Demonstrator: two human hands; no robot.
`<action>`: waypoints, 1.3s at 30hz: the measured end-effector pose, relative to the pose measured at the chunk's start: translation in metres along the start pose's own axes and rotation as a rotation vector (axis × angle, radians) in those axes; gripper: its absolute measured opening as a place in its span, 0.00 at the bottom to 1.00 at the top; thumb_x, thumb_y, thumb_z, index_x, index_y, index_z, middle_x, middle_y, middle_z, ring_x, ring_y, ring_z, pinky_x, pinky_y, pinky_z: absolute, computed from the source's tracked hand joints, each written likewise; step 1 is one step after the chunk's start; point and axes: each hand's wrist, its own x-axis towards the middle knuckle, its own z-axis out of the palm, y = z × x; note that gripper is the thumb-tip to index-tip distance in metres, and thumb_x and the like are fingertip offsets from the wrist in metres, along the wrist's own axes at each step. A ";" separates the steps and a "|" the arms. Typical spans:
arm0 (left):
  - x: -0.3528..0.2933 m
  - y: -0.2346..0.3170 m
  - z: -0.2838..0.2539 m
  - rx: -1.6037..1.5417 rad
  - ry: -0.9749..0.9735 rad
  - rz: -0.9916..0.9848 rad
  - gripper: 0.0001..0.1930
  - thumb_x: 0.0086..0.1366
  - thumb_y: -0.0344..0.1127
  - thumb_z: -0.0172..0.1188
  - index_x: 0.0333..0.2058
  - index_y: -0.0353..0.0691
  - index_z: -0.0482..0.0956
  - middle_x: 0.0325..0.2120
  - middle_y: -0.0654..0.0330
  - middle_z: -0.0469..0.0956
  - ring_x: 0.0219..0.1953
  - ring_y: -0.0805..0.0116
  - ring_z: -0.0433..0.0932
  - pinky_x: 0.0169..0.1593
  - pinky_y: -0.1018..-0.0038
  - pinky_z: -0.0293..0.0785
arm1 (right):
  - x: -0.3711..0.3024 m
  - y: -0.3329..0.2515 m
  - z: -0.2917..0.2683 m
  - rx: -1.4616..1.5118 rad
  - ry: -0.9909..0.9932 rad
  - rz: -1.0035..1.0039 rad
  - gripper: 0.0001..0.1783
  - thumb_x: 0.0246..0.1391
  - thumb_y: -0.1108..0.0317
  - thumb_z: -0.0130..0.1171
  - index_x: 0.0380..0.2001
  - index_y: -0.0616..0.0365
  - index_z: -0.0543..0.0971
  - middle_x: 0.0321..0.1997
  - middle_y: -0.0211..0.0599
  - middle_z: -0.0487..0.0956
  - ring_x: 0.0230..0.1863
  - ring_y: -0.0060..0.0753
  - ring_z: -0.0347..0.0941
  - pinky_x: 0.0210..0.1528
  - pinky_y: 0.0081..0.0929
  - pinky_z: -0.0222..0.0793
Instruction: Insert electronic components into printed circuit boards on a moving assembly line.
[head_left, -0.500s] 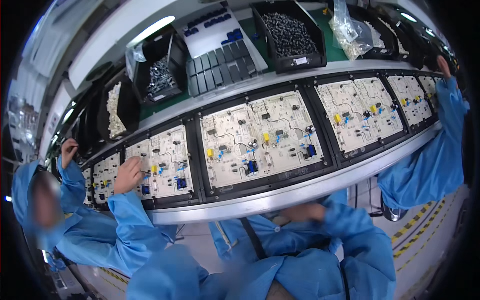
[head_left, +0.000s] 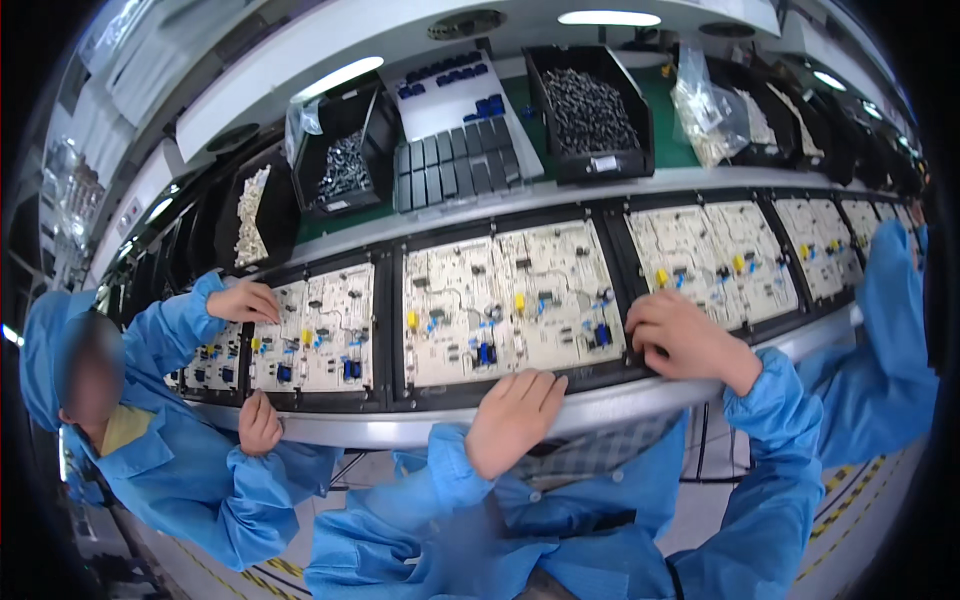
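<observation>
Middle of the line, and here lies the pair of pale circuit boards (head_left: 475, 285), side by side and face up before the person, yellow, blue and dark parts standing on them. Round them runs the black frame (head_left: 390, 300), its border presumably there to keep both flat and stop them sliding. Over to the right hand (head_left: 690, 340): knuckles up, fingers curled by the frame's right border and the neighbouring boards (head_left: 715, 235), perhaps to steady things, though whether anything is pinched beneath, I can't tell. And the left hand (head_left: 515, 420)! Fingers relaxed and nearly straight, laid at the near edge by the metal rail (head_left: 360, 430), nothing seen in its grasp; it looks like a handy rest close to the boards. Out beyond, the supplies: a black bin (head_left: 570, 168) heaped with small dark parts (head_left: 590, 110), rows of grey blocks (head_left: 455, 165), then shiny metal pieces (head_left: 345, 165) in a bin of their own, all on the far side, probably to be reachable without covering the boards. Wider left, a co-worker's hand (head_left: 245, 300) is over another framed pair, and far right, a blue sleeve (head_left: 890, 290)
</observation>
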 end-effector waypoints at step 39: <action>0.038 -0.001 0.097 -0.320 0.009 0.086 0.17 0.52 0.29 0.56 0.40 0.26 0.74 0.32 0.53 0.70 0.37 0.58 0.69 0.42 0.67 0.70 | -0.017 0.057 0.030 0.181 0.034 0.307 0.05 0.27 0.77 0.51 0.16 0.57 0.70 0.23 0.36 0.71 0.31 0.43 0.67 0.37 0.35 0.57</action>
